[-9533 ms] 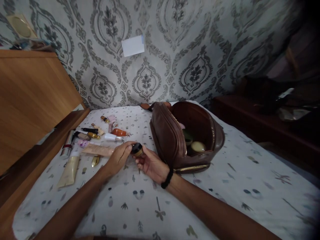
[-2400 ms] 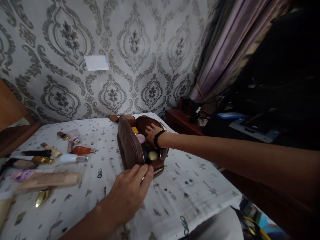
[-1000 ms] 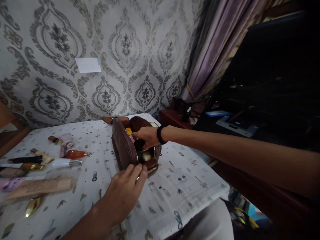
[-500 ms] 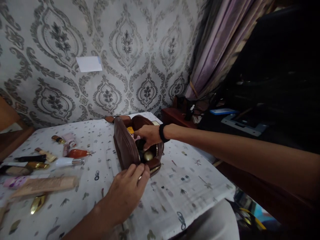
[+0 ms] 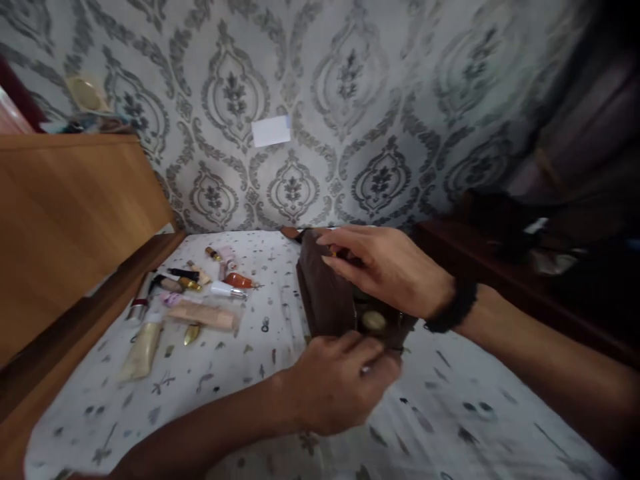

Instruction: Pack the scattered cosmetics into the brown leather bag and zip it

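Bag (image 5: 323, 287) sits right of centre on the patterned sheet (image 5: 280, 427), mouth up, long axis running far-left to near-right. We've got it between the hands: left hand (image 5: 340, 383) at the near end, fingers bent over the rim; right hand (image 5: 393, 270) reaching in from the right, above the mouth, fingertips by the far-left rim. Hands are apart from each other. Left is nearer the near end, right nearer the far end. Can't tell if left is clamped on the rim, or if right grips anything; blur and our own fingers hide it. Round item (image 5: 373, 321) shows in the mouth between them. Peach tube (image 5: 203, 313) and orange bottle (image 5: 239, 280) lie left, well apart from both hands.
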Demonstrator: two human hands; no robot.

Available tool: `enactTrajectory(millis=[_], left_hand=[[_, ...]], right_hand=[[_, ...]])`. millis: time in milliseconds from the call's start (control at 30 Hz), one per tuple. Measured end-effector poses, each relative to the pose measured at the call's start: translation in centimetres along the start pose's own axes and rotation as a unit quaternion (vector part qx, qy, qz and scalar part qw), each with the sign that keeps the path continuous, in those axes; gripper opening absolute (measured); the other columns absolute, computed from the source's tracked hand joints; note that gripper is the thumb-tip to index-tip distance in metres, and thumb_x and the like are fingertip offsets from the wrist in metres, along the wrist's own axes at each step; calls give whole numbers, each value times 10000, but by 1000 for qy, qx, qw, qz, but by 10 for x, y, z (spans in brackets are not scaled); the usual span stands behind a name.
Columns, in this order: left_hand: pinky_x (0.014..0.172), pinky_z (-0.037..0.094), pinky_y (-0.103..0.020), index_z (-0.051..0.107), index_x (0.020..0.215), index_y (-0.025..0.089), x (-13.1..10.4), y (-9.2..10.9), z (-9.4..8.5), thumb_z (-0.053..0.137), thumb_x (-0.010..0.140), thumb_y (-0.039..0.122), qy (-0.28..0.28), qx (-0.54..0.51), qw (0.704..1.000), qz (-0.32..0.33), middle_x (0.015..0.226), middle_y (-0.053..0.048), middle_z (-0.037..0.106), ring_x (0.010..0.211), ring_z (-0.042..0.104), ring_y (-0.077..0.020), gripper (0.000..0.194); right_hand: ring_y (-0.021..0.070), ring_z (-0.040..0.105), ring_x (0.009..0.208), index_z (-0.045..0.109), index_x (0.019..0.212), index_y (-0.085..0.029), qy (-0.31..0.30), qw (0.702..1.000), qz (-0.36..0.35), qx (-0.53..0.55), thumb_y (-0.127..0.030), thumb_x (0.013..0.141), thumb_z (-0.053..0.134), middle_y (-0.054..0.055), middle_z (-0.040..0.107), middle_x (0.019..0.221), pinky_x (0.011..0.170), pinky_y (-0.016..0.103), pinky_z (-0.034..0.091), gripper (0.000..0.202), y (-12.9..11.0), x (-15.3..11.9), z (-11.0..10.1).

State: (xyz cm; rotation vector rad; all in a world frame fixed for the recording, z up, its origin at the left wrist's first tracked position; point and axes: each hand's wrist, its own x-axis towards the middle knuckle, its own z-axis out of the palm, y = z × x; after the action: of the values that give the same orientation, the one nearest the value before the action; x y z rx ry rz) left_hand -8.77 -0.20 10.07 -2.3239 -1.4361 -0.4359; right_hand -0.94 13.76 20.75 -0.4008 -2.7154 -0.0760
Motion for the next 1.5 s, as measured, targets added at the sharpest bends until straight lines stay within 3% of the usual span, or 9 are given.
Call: enactTrajectory(millis=[200,367,533,700,767,833,933,1167,1500], left_hand=[[870,542,-367,623,1227,172,10,20,-13,445,957,186,-52,-20,993,106,1182,-77,684,1099,621,-251,324],[955,528,-346,707,1078,228,-3,18,-29,448,955,218,-93,-111,979,140,1094,-34,739,1079,658,-221,286],[986,504,-256,666,1120,142,-47,-10,-52,419,979,206,40,-353,934,-40,1133,-66,736,1082,663,-149,292],[547,482,-213,661,1038,124,-93,-60,-44,450,975,319,208,-442,810,-324,794,-57,715,652,654,-131,293],[578,478,-218,656,1028,123,-109,-86,-34,472,951,292,193,-379,815,-393,792,-52,701,681,642,-140,262],[688,497,-249,669,967,139,-122,-109,-25,497,920,232,148,-255,851,-434,858,-56,707,783,641,-160,201],[794,493,-300,677,942,166,-137,-137,-14,502,889,146,40,-66,888,-453,930,-62,703,876,624,-195,184],[981,438,-409,666,1049,174,-140,-167,13,516,874,112,-29,43,900,-433,1092,-106,660,1072,562,-265,239],[950,429,-412,697,942,184,-139,-170,31,485,887,107,-44,59,903,-423,1044,-102,616,1016,542,-258,233]], right_hand=[[180,635,796,642,1046,-182,100,981,-96,134,-260,964,491,47,705,945,716,270,424,189,-79,41,6],[138,602,700,671,1023,-165,102,962,-101,232,-233,936,554,25,709,838,656,236,383,161,-106,66,25],[140,607,693,689,940,-163,40,939,-74,334,-208,897,556,20,708,789,669,240,412,147,-97,57,52],[181,664,739,635,868,-183,-39,852,50,520,-276,875,525,28,698,769,646,257,487,144,-100,31,133],[181,671,663,605,833,-191,-53,821,119,556,-285,848,511,31,685,756,581,261,491,133,-107,18,169],[183,670,626,596,905,-190,-50,809,145,568,-284,829,482,39,681,747,541,264,490,167,-113,6,197],[173,656,613,578,942,-172,-29,791,178,584,-352,832,431,62,674,760,529,262,488,257,-116,-7,218],[148,620,572,621,932,-155,-25,769,186,611,-386,798,475,42,662,724,488,238,450,304,-110,-17,217],[142,612,582,633,904,-161,-29,772,174,611,-345,829,486,27,650,717,547,253,469,248,-110,-18,216]])
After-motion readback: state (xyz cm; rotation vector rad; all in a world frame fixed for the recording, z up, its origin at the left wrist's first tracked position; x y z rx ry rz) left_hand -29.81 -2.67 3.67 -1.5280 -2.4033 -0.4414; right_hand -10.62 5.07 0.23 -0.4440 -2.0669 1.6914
